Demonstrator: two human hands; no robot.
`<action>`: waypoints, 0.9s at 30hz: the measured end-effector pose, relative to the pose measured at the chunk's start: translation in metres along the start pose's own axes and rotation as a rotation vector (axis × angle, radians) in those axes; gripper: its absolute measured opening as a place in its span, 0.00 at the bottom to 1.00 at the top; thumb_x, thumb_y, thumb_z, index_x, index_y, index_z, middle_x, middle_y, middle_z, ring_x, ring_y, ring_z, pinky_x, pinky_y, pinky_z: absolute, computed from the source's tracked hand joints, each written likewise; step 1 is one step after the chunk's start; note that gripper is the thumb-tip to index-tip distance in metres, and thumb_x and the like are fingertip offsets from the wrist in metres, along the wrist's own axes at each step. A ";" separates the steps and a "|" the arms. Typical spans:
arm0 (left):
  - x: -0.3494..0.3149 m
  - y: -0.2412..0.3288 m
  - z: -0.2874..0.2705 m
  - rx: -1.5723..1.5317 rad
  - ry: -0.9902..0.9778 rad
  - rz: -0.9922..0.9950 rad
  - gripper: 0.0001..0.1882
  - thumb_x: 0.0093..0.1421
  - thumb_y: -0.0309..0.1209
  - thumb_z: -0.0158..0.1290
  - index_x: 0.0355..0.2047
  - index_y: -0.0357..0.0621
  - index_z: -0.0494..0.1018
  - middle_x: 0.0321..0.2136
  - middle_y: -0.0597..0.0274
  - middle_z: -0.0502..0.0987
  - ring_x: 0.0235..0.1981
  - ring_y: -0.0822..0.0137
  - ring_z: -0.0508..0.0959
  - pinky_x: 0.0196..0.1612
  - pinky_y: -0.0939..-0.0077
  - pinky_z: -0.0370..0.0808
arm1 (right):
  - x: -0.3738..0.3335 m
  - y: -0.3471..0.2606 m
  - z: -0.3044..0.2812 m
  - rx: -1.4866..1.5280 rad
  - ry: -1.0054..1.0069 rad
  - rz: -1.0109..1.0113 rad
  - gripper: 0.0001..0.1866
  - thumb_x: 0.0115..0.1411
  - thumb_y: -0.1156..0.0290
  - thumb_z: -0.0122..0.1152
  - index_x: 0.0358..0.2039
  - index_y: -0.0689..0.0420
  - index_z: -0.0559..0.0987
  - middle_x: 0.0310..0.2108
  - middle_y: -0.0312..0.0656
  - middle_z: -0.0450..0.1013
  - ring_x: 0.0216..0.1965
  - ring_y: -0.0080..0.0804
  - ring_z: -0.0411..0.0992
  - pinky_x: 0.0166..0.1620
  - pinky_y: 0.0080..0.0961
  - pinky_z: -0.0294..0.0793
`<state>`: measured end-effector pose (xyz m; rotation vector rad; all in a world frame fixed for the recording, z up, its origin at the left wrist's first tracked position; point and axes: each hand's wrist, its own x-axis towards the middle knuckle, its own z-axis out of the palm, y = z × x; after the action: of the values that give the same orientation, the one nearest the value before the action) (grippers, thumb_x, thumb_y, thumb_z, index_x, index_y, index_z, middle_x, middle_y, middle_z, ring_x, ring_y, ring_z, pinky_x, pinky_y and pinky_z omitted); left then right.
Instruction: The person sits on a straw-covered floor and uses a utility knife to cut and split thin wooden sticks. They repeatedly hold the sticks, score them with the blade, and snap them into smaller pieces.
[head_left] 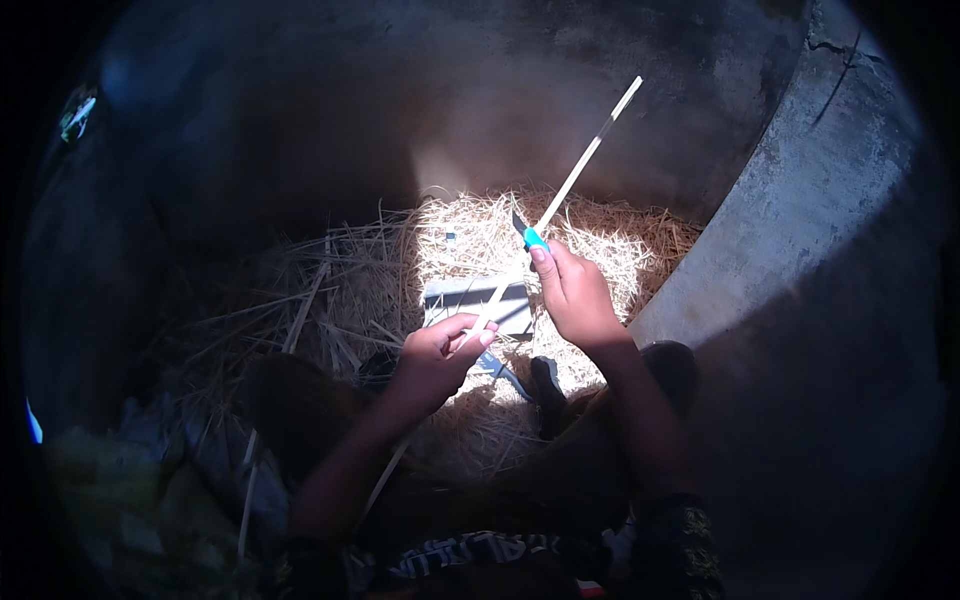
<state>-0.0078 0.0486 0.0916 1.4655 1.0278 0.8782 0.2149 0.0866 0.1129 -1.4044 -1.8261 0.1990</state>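
Observation:
My left hand (pixel 428 368) is closed in a pinch on a long, thin pale strip (pixel 580 170), which looks like split bamboo or wood. The strip slants up and to the right, past my right hand, and its far end is free in the air. Closed round a small knife (pixel 534 239) with a turquoise handle, my right hand (pixel 580 297) is against the strip, thumb up on the handle. The dark blade points up and left, beside the strip. Whether its edge touches the strip I cannot tell. Below the hands lies a flat pale board (pixel 512 318), crossed by shadow.
Curled shavings (pixel 465 235) cover the ground in bright sunlight, with longer loose strips (pixel 305 310) in shade at left. A dark wall (pixel 300 120) rises behind. At right stands a sloping concrete surface (pixel 770 220). Yellowish cloth or sacking (pixel 110 495) lies lower left.

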 end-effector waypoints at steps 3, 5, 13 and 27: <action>0.003 -0.022 -0.007 0.272 0.155 0.173 0.10 0.63 0.32 0.60 0.34 0.36 0.80 0.15 0.75 0.70 0.17 0.85 0.64 0.21 0.83 0.59 | -0.001 -0.003 0.007 -0.153 -0.136 -0.018 0.23 0.74 0.53 0.41 0.35 0.61 0.73 0.19 0.54 0.73 0.25 0.57 0.75 0.31 0.49 0.73; 0.002 -0.025 -0.010 0.456 0.217 0.224 0.09 0.61 0.31 0.61 0.31 0.35 0.80 0.14 0.70 0.70 0.17 0.83 0.66 0.21 0.80 0.61 | -0.004 -0.007 0.014 -0.280 -0.150 -0.117 0.23 0.74 0.53 0.42 0.34 0.61 0.73 0.16 0.51 0.73 0.21 0.53 0.76 0.27 0.47 0.74; 0.001 -0.029 -0.016 0.624 0.376 0.301 0.08 0.60 0.30 0.60 0.30 0.35 0.77 0.16 0.49 0.75 0.17 0.61 0.78 0.24 0.67 0.70 | -0.032 -0.021 0.046 -0.311 -0.266 -0.271 0.19 0.70 0.56 0.49 0.32 0.60 0.74 0.18 0.50 0.74 0.21 0.51 0.76 0.26 0.46 0.75; -0.027 -0.003 0.003 0.724 0.201 0.116 0.12 0.68 0.35 0.51 0.31 0.40 0.71 0.22 0.44 0.76 0.27 0.42 0.79 0.30 0.52 0.73 | 0.060 0.068 -0.012 -0.453 0.029 0.345 0.34 0.74 0.48 0.32 0.32 0.64 0.79 0.31 0.64 0.76 0.37 0.65 0.76 0.42 0.55 0.73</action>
<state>-0.0148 0.0221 0.0889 2.0804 1.5220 0.7779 0.2698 0.1602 0.1125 -2.0252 -1.6554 -0.0688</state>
